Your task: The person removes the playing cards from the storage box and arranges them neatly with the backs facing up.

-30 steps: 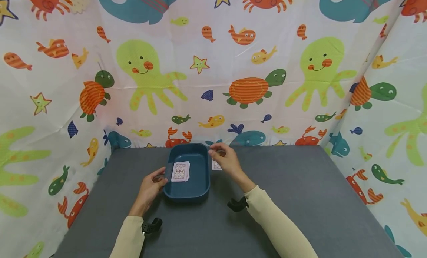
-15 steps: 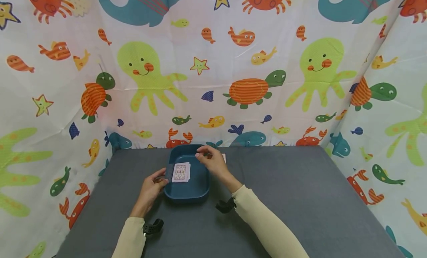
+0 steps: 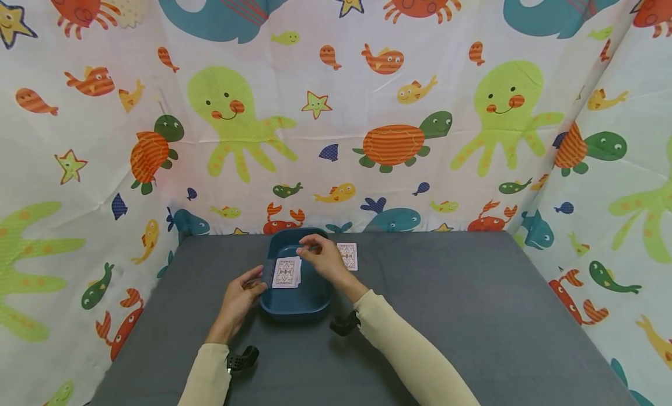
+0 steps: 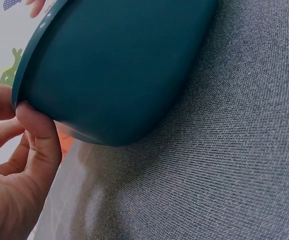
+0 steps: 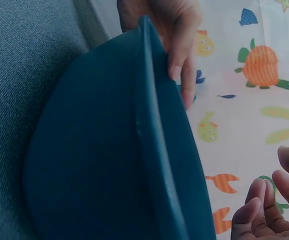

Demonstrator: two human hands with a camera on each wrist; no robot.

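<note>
A blue plastic tray [image 3: 296,308] stands on the grey table, holding a small stack of red-and-white backed playing cards [image 3: 286,272] at its left side. My left hand [image 3: 238,301] pinches the tray's left rim between thumb and fingers, as the left wrist view shows close up on the hand [image 4: 27,170]. Over the tray's far right part hovers my right hand [image 3: 324,261], its fingers loosely bent. In the right wrist view nothing shows between the thumb and fingers of that hand [image 5: 269,210]. Just right of the tray, a single playing card [image 3: 347,256] lies back up.
The grey table [image 3: 446,312] extends right and toward me. A white curtain [image 3: 336,21] printed with sea animals hangs behind the table and along both sides. Black wrist cameras sit on both forearms, the left camera [image 3: 243,358] low beside the tray.
My right hand has moved left, from beside the card on the table to over the tray, so that card shows more fully. The left hand keeps its hold on the rim.
</note>
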